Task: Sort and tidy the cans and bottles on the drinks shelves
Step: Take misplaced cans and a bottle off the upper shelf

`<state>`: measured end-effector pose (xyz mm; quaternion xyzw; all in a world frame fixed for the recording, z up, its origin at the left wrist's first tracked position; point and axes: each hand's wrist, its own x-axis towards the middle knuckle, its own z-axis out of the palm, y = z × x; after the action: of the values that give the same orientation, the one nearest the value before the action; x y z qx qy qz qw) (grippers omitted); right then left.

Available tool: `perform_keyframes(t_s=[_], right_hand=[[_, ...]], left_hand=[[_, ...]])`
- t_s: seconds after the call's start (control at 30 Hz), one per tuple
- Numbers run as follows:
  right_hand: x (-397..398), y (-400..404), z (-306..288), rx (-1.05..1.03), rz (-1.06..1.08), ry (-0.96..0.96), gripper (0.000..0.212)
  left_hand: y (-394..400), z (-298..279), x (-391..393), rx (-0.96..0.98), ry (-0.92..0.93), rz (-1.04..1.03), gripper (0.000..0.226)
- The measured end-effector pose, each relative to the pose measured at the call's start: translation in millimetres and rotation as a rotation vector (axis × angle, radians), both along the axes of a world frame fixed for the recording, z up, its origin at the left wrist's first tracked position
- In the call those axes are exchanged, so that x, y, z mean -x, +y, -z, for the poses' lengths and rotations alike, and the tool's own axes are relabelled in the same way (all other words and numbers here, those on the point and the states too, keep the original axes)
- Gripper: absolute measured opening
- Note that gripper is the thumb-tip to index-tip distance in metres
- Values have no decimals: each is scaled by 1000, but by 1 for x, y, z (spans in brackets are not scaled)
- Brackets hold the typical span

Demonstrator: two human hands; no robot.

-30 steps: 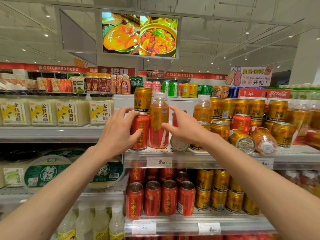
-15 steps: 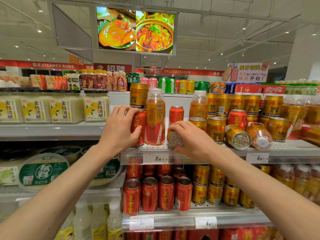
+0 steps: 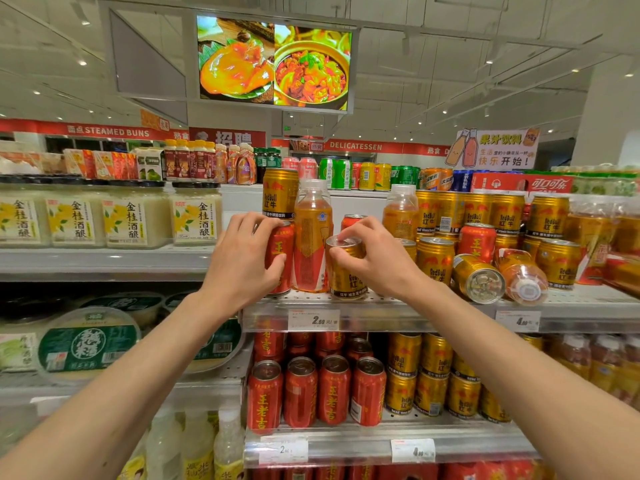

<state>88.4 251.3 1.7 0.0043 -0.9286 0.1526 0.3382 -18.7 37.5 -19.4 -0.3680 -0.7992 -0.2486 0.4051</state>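
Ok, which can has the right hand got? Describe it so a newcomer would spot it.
Find the upper drinks shelf with the 2.60 price tag. Just right of the tall orange bottle at its front edge stands a gold can, gripped round its top by the right hand. Unlike the fallen gold can further right, it is upright.

The red banner [image 3: 114, 131] along the back wall reads "STEAMED BUNS"; its further stretch [image 3: 356, 146] reads "DELICATESSEN"; the gold cans [image 3: 435, 263] carry "RedBull"; the red carton [image 3: 519, 184] on top bears the Coca-Cola script in Chinese; the upper shelf's price tag [image 3: 313, 320] shows what looks like "2.60"; the other tags are too blurred to read.
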Motion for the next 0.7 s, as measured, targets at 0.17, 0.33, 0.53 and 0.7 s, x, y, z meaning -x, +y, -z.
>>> perform_keyframes(t_s=[0.17, 0.33, 0.53, 0.7], right_hand=[[10, 3, 15, -63, 63, 19, 47], [9, 6, 20, -247, 60, -14, 64], [13, 2, 23, -279, 93, 3, 69], [7, -3, 25, -248, 116, -44, 78]], left_hand=[[0, 2, 1, -3, 4, -5, 52], [1, 4, 1, -6, 11, -10, 52], [3, 6, -1, -6, 18, -25, 52], [1, 9, -5, 17, 28, -35, 57]])
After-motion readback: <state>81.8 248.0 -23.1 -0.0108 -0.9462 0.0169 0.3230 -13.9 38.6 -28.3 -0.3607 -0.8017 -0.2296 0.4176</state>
